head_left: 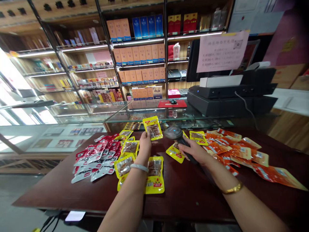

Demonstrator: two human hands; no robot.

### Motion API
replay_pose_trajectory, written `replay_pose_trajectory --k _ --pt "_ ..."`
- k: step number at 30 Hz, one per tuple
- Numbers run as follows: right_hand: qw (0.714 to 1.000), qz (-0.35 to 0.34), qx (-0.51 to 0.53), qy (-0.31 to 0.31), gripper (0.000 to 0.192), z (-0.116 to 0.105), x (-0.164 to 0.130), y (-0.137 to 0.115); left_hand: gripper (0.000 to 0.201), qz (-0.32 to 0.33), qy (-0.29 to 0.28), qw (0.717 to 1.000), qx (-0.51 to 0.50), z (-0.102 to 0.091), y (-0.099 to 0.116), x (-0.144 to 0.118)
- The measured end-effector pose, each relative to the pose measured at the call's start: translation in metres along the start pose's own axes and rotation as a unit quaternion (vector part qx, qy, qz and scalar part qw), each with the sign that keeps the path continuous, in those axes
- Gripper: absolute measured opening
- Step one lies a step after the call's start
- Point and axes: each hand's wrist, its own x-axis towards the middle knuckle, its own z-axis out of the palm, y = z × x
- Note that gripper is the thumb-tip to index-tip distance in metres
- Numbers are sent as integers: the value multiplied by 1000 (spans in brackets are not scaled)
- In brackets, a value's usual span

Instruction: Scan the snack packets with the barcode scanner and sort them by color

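Note:
My left hand (144, 145) holds up a yellow snack packet (152, 127) above the dark wooden table (183, 190). My right hand (194, 151) grips the handle of a black barcode scanner (174, 133), whose round head sits just right of the raised packet. Several more yellow packets (154, 175) lie under and left of my left wrist. One yellow packet (175, 153) lies just under the scanner.
A pile of red and white packets (96, 158) covers the table's left part. Orange packets (236, 151) spread across the right. Behind stand a glass counter (116, 112), a cash register (229, 93) with a pink notice, and shelves of boxes (140, 54).

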Motion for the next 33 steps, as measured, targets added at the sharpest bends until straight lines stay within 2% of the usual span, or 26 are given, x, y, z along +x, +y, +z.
replay_pose_trajectory --k 2,4,9,15,18,21,23,25,26,27,28,30,31,33 --pt "1000 4 -9 -7 42 1 0 2 18 -15 -26 996 -89 6 -4 -2" --pt "1000 4 -14 -15 41 2 0 4 17 -22 -36 990 -132 10 -7 -3" --pt "998 -10 -28 -48 40 3 0 7 21 -49 -56 986 -152 17 -12 -5" --pt "998 0 -4 -61 41 0 0 5 25 -49 -80 977 -191 26 -13 -7" --pt "999 -1 8 -52 42 -1 -1 0 31 -68 -105 979 -159 29 -11 -12" --pt "999 -1 20 -46 41 -2 -3 -4 46 -80 -228 961 -137 33 -8 -20" --pt "999 2 29 -44 40 -2 -3 -4 57 -45 -291 953 -68 33 -4 -24" --pt "999 7 32 -42 39 -3 -2 -3 64 42 -278 955 94 25 5 -26" --pt "999 11 32 -42 39 -4 -2 -2 64 89 -259 940 201 17 11 -26" --pt "999 14 31 -43 39 -4 -2 -1 62 128 -248 908 313 7 18 -26" --pt "999 17 28 -44 38 -5 -1 -1 58 144 -255 859 420 -4 25 -26" --pt "998 23 23 -47 38 -6 -1 0 51 109 -309 751 574 -24 40 -27" --pt "998 25 22 -48 38 -6 -1 0 51 86 -333 706 619 -32 47 -27" --pt "998 26 21 -50 38 -7 -1 -1 51 54 -366 649 665 -40 56 -29"
